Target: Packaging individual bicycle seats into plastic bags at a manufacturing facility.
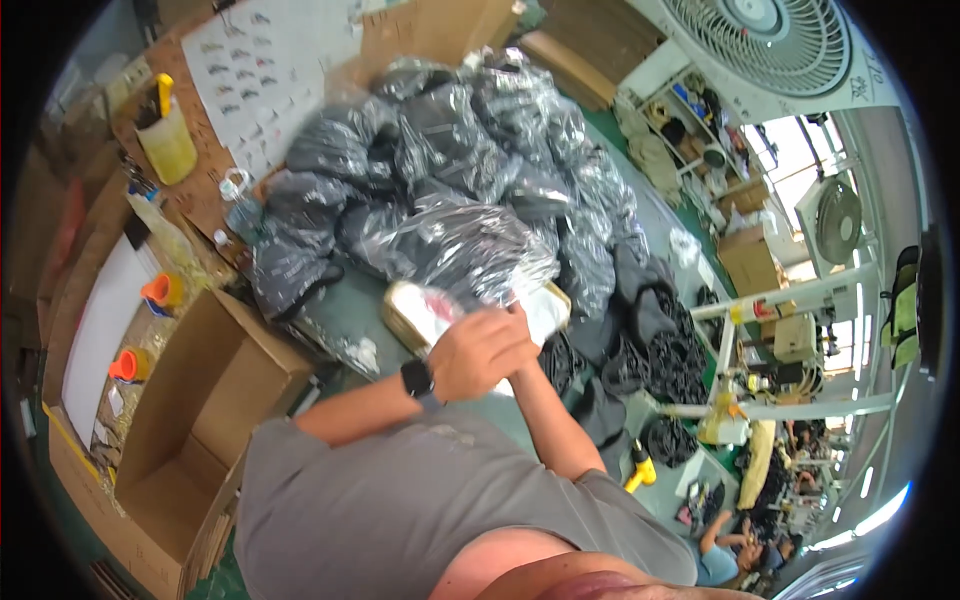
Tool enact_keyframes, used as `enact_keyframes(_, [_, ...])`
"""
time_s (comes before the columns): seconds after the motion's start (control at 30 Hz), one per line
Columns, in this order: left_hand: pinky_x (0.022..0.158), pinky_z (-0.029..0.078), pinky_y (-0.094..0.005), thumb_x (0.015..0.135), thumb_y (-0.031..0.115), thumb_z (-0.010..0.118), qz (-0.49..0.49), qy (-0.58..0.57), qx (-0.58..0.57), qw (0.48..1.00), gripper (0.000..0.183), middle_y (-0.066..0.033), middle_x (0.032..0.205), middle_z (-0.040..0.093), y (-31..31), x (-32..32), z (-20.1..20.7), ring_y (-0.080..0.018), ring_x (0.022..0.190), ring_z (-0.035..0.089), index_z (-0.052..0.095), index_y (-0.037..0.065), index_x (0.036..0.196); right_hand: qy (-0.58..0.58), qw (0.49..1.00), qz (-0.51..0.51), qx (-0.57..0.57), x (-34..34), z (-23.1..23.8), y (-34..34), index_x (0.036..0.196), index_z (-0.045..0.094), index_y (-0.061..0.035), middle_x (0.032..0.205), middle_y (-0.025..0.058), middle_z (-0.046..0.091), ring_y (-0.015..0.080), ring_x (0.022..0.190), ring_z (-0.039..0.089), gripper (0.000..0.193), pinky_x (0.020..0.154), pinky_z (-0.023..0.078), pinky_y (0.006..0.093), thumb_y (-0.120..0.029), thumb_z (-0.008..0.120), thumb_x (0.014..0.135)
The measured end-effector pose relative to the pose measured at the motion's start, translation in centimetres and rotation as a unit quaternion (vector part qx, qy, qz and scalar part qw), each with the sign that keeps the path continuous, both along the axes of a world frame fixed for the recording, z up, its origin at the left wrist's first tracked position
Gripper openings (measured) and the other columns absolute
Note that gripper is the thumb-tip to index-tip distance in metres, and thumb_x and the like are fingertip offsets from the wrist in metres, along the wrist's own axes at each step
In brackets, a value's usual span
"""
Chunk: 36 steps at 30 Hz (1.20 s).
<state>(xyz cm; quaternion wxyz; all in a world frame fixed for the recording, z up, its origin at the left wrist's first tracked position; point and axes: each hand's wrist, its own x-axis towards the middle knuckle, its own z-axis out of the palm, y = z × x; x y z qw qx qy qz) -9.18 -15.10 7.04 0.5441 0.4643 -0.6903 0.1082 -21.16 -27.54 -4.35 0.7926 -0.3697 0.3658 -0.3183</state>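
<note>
A clear plastic bag with something dark inside (470, 245) lies in front of me, its near end at my hands. My left hand (472, 352), below a dark wristwatch (417, 379), is closed at that end, its fingers curled. Close against it, my right hand (520, 340) is also closed on the bag's end, partly hidden behind the left. What exactly the fingertips pinch does not show. Under the bag and hands rests a white, tan-edged stack (548, 312) with a reddish patch on its left part.
Beyond is a heap of bagged dark items (450, 140). An open cardboard box (215, 400) stands at left, near orange tape dispensers (130, 365) and a yellowish container (167, 145). Loose black items (675, 350) and a yellow-handled tool (640, 468) lie right. A fan (760, 35) is above.
</note>
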Motion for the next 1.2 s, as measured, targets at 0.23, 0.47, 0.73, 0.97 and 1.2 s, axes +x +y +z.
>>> enact_keyframes(0.23, [0.074, 0.056, -0.0378, 0.085, 0.006, 0.075, 0.034, 0.050, 0.185, 0.981, 0.021, -0.0071, 0.093, 0.072, 4.1, 1.7, -3.5, -0.0268, 0.082, 0.068, 0.075, 0.006, 0.106, -0.194, 0.976, 0.054, -0.086, 20.2, 11.9, -18.5, 0.165, 0.020, -0.0155, 0.130, 0.0222, 0.057, 0.0362, 0.117, 0.064, 0.072, 0.097, 0.062, 0.0522, -0.019, 0.064, 0.108])
enact_keyframes(0.47, [0.076, 0.056, -0.0386, 0.090, 0.013, 0.073, 0.004, 0.001, 0.279, 0.960, 0.019, -0.0059, 0.091, 0.069, 4.1, 1.4, -7.0, -0.0259, 0.087, 0.068, 0.073, 0.008, 0.108, 0.046, 0.973, 0.153, -0.168, 19.7, 3.7, -19.7, 0.155, 0.041, -0.0009, 0.124, 0.0174, 0.068, 0.0248, 0.100, 0.071, 0.063, 0.087, 0.061, 0.0376, -0.021, 0.069, 0.103])
enact_keyframes(0.73, [0.083, 0.055, -0.0465, 0.095, 0.029, 0.070, -0.111, -0.084, 0.474, 0.869, 0.027, -0.0106, 0.096, 0.069, 1.5, -0.3, -13.1, -0.0325, 0.094, 0.069, 0.071, 0.009, 0.113, 0.264, 0.964, 0.034, -0.008, -14.4, -9.3, 4.5, 0.142, 0.062, -0.0014, 0.112, 0.0085, 0.076, 0.0132, 0.083, 0.070, 0.044, 0.068, 0.054, 0.0265, -0.022, 0.067, 0.103])
enact_keyframes(0.97, [0.080, 0.056, -0.0491, 0.097, 0.038, 0.067, -0.190, -0.115, 0.594, 0.773, 0.030, -0.0136, 0.098, 0.076, -6.0, -5.8, -17.3, -0.0366, 0.093, 0.072, 0.075, 0.011, 0.108, 0.424, 0.864, -0.260, 0.082, -41.6, -15.4, 20.5, 0.141, 0.057, 0.0016, 0.096, 0.0090, 0.070, 0.0156, 0.064, 0.065, 0.044, 0.054, 0.054, 0.0308, -0.014, 0.068, 0.101])
enact_keyframes(1.2, [0.076, 0.055, -0.0482, 0.096, 0.045, 0.072, -0.049, -0.109, 0.592, 0.797, 0.036, -0.0146, 0.088, 0.076, -15.5, -12.4, -24.7, -0.0372, 0.085, 0.073, 0.072, 0.009, 0.092, 0.365, 0.829, -0.407, 0.121, -37.4, -14.3, 19.8, 0.144, 0.058, -0.0015, 0.100, 0.0085, 0.072, 0.0134, 0.079, 0.067, 0.050, 0.064, 0.054, 0.0270, -0.016, 0.073, 0.099])
